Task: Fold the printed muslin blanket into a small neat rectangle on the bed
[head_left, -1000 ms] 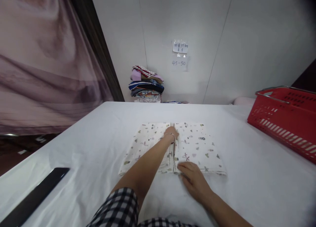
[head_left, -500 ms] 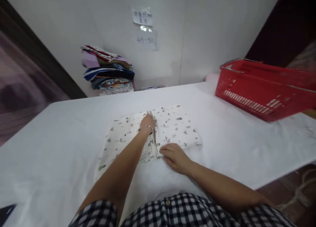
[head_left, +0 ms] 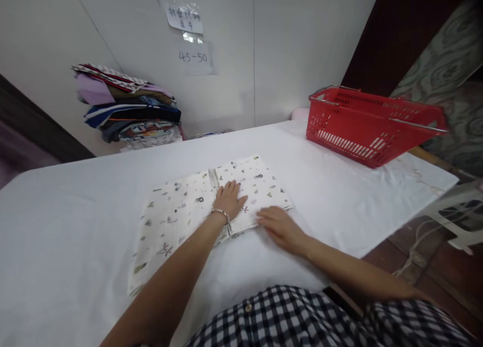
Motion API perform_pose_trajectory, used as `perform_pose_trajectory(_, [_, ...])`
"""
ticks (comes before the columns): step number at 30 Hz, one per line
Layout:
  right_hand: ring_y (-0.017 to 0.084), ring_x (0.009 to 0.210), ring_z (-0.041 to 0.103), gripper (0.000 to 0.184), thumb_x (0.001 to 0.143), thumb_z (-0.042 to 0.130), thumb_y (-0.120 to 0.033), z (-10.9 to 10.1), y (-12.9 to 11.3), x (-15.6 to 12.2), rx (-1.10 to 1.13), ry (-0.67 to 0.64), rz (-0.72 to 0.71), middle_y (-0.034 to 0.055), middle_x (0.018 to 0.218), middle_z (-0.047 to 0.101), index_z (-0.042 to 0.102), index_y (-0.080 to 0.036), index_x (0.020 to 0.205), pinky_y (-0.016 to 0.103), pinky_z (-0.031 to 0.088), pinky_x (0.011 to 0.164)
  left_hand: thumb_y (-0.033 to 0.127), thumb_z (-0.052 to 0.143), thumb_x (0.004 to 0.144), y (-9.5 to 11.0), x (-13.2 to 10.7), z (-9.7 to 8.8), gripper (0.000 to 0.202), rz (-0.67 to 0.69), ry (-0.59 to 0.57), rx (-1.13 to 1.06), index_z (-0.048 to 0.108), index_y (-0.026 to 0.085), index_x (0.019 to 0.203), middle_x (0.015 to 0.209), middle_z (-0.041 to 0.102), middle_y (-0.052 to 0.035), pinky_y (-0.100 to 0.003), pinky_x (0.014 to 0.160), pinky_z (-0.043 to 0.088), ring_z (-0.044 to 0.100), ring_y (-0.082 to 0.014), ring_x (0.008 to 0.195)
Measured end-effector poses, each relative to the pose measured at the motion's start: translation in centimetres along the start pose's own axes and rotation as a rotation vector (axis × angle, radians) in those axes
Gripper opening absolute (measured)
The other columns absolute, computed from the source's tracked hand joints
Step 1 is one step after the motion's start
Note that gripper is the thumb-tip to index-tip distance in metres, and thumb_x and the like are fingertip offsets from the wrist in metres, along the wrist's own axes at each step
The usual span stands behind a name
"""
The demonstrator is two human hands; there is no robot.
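A white cloth with small printed figures (head_left: 162, 226) lies folded on the table in front of me, its two folded sides meeting at a seam near the middle. My left hand (head_left: 229, 202), with a bracelet at the wrist, rests flat on the cloth just right of that seam, fingers spread. At the cloth's near right edge, my right hand (head_left: 281, 227) touches the fabric with its fingers stretched out, slightly blurred. Neither hand grips anything that I can see.
The table has a white cover (head_left: 324, 196). A red plastic basket (head_left: 354, 130) with metal handles stands at its back right. Behind the far left edge rises a stack of folded fabrics (head_left: 132, 108). Paper signs (head_left: 193, 57) are fixed to the wall.
My left hand has come from the seam's far end nearer to me and flattened out on the cloth. The right hand has slid a little along the near edge. The view has turned right.
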State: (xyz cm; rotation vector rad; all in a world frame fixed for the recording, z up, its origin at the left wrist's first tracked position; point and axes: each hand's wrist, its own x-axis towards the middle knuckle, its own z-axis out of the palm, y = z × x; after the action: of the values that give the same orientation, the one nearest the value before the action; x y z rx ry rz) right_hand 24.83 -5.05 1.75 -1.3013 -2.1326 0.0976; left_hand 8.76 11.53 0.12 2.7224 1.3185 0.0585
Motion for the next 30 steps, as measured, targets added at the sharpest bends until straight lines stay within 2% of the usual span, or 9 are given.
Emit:
perform_pose_trajectory(4, [0.020,0.102,0.054,0.028,0.083,0.048,-0.026,-2.8,4.4,-3.7,-0.065,0.235,0.414,0.0080,0.109,0.060,0.058,-0.021,0.108,0.039,0.045,0.086,0.050,0.022,0.088,0.1,0.0,-0.2,0.061,0.002,-0.010,0.000,0.029,0.015,0.137,0.146,0.021,-0.0066,-0.041,0.110,0.012,0.014,-0.0209,0.135])
perform_pose_trajectory(6, [0.021,0.096,0.056,0.032,0.080,0.053,-0.032,-3.1,5.7,-5.2,-0.069,0.242,0.571,0.0084,0.107,0.061,0.058,-0.020,0.109,0.037,0.048,0.078,0.050,0.022,0.087,0.1,0.0,-0.2,0.061,0.003,-0.009,0.006,0.029,0.015,0.137,0.146,0.021,-0.0065,-0.042,0.109,0.012,0.014,-0.0211,0.135])
perform_pose_trajectory(8, [0.021,0.093,0.057,0.037,0.078,0.055,-0.037,-2.8,6.0,-5.9,-0.051,0.206,0.643,0.0080,0.105,0.061,0.057,-0.019,0.111,0.035,0.049,0.074,0.050,0.021,0.087,0.1,0.0,-0.2,0.062,0.007,-0.008,0.011,0.028,0.014,0.137,0.146,0.021,-0.0065,-0.042,0.109,0.012,0.014,-0.0214,0.135])
perform_pose_trajectory(16, [0.018,0.085,0.055,0.038,0.075,0.055,-0.032,-1.3,5.9,-3.8,0.002,0.168,0.711,0.0045,0.096,0.062,0.058,-0.020,0.111,0.033,0.044,0.080,0.053,0.017,0.086,-0.1,0.1,0.1,0.065,0.007,-0.018,0.024,0.027,0.014,0.138,0.147,0.020,-0.0050,-0.041,0.110,0.012,0.013,-0.0205,0.135])
perform_pose_trajectory(22, [0.015,0.081,0.056,0.037,0.075,0.049,-0.027,-0.6,6.0,-3.5,0.126,0.278,0.740,0.0025,0.100,0.063,0.059,-0.020,0.110,0.029,0.045,0.077,0.055,0.016,0.086,-0.1,0.2,0.2,0.066,-0.009,-0.021,0.023,0.026,0.016,0.138,0.147,0.018,-0.0032,-0.041,0.110,0.012,0.012,-0.0198,0.135])
perform_pose_trajectory(26, [0.015,0.076,0.056,0.040,0.073,0.052,-0.030,-0.5,5.6,-2.9,0.086,0.272,0.775,0.0013,0.096,0.064,0.057,-0.021,0.113,0.028,0.045,0.072,0.054,0.017,0.085,0.0,0.2,0.2,0.066,-0.018,-0.033,0.018,0.026,0.016,0.138,0.147,0.018,-0.0032,-0.041,0.110,0.011,0.012,-0.0197,0.135])
perform_pose_trajectory(30, [0.016,0.076,0.056,0.036,0.072,0.049,-0.021,-1.3,5.8,-2.9,-0.013,0.219,0.773,0.0011,0.095,0.064,0.060,-0.022,0.107,0.028,0.043,0.072,0.054,0.017,0.086,0.1,0.0,0.1,0.066,-0.013,-0.027,0.012,0.026,0.016,0.138,0.147,0.017,-0.0034,-0.041,0.110,0.011,0.012,-0.0199,0.135])
